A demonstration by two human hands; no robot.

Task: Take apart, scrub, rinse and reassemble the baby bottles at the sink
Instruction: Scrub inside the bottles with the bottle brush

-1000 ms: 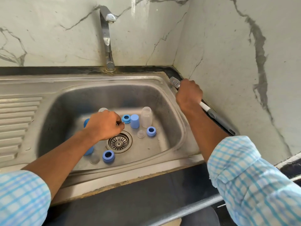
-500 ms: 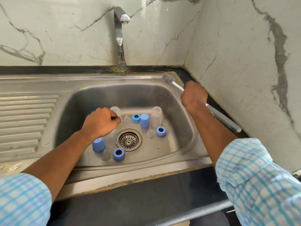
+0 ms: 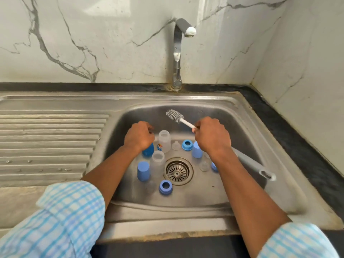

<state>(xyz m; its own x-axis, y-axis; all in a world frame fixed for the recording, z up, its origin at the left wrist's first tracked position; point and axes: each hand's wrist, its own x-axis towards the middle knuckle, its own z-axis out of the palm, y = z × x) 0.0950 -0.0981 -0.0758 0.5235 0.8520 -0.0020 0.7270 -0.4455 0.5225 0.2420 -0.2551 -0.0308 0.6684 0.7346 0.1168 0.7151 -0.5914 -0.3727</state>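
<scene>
the right hand (image 3: pixel 212 136) is clenched round the bottle brush (image 3: pixel 174 116), bristles raised over the sink (image 3: pixel 232 116) basin. the left hand (image 3: pixel 138 135) is curled just beside an upright clear bottle (image 3: pixel 164 141), and i cannot tell whether it grips anything. the other parts stand loose around the drain (image 3: pixel 178 171). the risk, as i judge it: the long handle, sweeping low, could topple the blue cap (image 3: pixel 196 150) beneath it, and a light bottle could tip or slip if scrubbed unheld.
</scene>
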